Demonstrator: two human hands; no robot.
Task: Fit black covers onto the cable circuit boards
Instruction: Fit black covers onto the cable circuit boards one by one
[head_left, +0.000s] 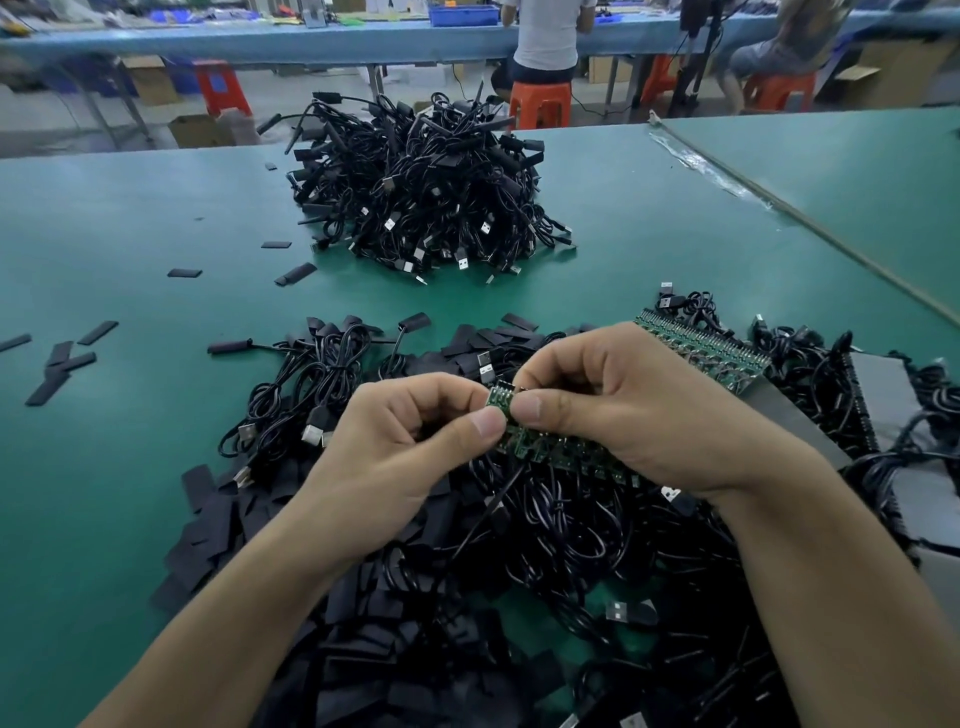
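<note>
Both my hands meet over the near heap of cables. My left hand (410, 436) pinches the end board of a strip of small green circuit boards (550, 449) between thumb and forefinger. My right hand (623, 405) grips the rest of that strip, thumb pressed beside the left thumb. Black cables hang from the strip. Flat black covers (218, 525) lie heaped under and left of my hands. Another strip of green boards (701, 348) lies to the right.
A tall pile of covered cables (421, 192) stands at the middle of the green table (130, 218). Loose black covers (57, 364) are scattered to the left. Grey trays (883, 395) lie at the right. People sit on orange stools (540, 104) beyond.
</note>
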